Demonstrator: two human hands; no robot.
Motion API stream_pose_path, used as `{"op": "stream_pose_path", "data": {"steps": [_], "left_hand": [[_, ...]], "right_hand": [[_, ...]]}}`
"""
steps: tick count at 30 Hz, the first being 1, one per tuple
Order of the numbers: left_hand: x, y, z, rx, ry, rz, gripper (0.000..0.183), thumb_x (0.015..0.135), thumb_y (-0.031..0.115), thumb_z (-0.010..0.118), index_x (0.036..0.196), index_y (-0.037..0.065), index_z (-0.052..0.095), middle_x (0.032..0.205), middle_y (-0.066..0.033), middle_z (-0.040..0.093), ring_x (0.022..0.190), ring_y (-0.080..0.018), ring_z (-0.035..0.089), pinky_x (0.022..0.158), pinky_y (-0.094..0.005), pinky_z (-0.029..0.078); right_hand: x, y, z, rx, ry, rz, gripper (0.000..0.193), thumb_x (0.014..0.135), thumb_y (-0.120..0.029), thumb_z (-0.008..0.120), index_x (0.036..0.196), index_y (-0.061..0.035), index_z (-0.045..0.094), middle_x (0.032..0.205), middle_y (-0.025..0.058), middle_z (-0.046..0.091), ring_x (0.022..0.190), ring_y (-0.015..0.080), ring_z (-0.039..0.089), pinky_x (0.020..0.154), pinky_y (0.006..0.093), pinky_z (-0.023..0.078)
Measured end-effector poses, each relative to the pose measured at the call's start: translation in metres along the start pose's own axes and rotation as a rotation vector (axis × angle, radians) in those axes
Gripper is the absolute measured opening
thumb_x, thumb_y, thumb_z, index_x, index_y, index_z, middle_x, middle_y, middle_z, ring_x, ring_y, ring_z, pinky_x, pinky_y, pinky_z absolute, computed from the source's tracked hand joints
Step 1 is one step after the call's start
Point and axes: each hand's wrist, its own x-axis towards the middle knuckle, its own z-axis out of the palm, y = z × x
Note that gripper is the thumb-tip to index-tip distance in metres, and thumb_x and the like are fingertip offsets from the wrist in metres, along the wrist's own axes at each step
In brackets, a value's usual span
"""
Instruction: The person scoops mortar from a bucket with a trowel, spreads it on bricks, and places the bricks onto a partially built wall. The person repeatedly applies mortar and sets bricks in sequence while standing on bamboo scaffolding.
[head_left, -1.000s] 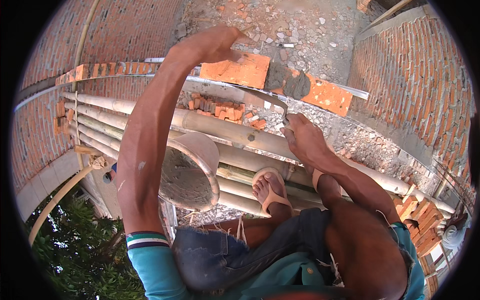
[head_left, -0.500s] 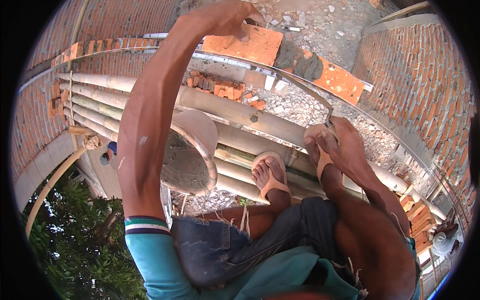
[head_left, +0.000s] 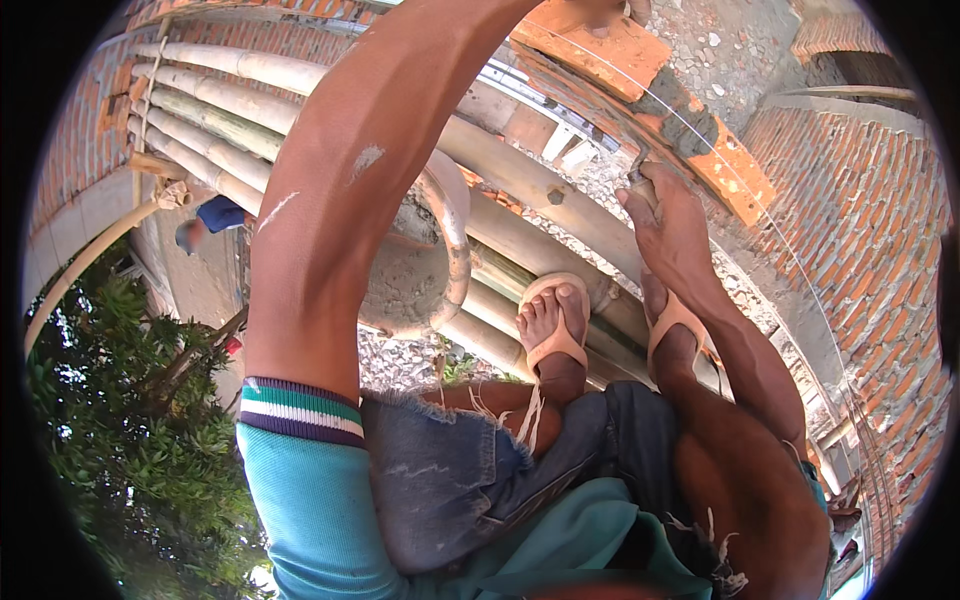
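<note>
At the top edge my left hand (head_left: 598, 14) is partly cut off by the frame; its visible fingers are closed on the upper side of an orange brick (head_left: 625, 62). Grey mortar (head_left: 692, 128) lies between this brick and another orange brick (head_left: 738, 180) further right. My right hand (head_left: 672, 215) is wrapped round the handle of a trowel (head_left: 637, 172), whose blade points up and left beside the wall, seen nearly edge-on. Left of my feet stands a bucket (head_left: 457, 235) with grey mortar inside, partly hidden by my left forearm.
My sandalled feet rest on bamboo poles (head_left: 520, 225) lashed at the left. A taut string (head_left: 790, 235) runs along the wall course. Brick walls (head_left: 850, 220) rise at the right. A person (head_left: 215, 215) is below left, near a leafy tree (head_left: 130, 400). Rubble lies beneath.
The view has shifted, so the bricks appear higher and further right. My right hand has lifted the trowel away from my right foot toward the wall. My left hand remains at the brick.
</note>
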Motion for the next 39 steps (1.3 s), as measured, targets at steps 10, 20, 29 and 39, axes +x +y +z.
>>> {"op": "stream_pose_path", "data": {"steps": [10, 20, 29, 39], "left_hand": [[-0.008, 0.004, -0.013, -0.038, -0.064, -0.006, 0.048, 0.081, 0.015, 0.078, 0.129, 0.014, 0.072, 0.119, -0.0169, 0.075, 0.110, -0.0367, 0.070, 0.092, -0.0485, 0.055], [0.006, 0.003, -0.011, 0.023, -0.112, 0.012, 0.051, 0.082, 0.016, 0.079, 0.132, 0.011, 0.070, 0.119, -0.0177, 0.075, 0.111, -0.0372, 0.069, 0.093, -0.0479, 0.055], [-0.003, -0.007, -0.003, -0.175, -0.067, 0.011, 0.054, 0.088, 0.016, 0.074, 0.140, 0.008, 0.063, 0.131, -0.0178, 0.071, 0.120, -0.0358, 0.066, 0.102, -0.0462, 0.052], [-0.015, -0.011, 0.006, -0.129, 0.019, 0.039, 0.040, 0.088, 0.018, 0.073, 0.127, 0.008, 0.070, 0.116, -0.0189, 0.075, 0.108, -0.0380, 0.069, 0.093, -0.0489, 0.054]], "right_hand": [[-0.067, 0.040, -0.056, 0.013, 0.004, 0.153, 0.033, 0.096, -0.017, 0.070, 0.120, 0.0034, 0.062, 0.100, 0.0215, 0.067, 0.090, 0.0296, 0.065, 0.085, 0.0391, 0.052], [-0.120, 0.072, -0.082, -0.117, 0.021, 0.174, 0.037, 0.095, -0.020, 0.071, 0.120, 0.0054, 0.063, 0.108, 0.0273, 0.069, 0.097, 0.0451, 0.069, 0.084, 0.0482, 0.054], [-0.102, 0.085, -0.073, -0.219, -0.037, 0.071, 0.039, 0.098, -0.022, 0.067, 0.123, 0.0064, 0.063, 0.113, 0.0289, 0.068, 0.100, 0.0484, 0.066, 0.088, 0.0509, 0.054], [-0.037, 0.095, -0.032, -0.310, -0.114, 0.166, 0.029, 0.099, -0.022, 0.064, 0.107, 0.0062, 0.063, 0.106, 0.0325, 0.065, 0.098, 0.0519, 0.064, 0.084, 0.0567, 0.051]]}}
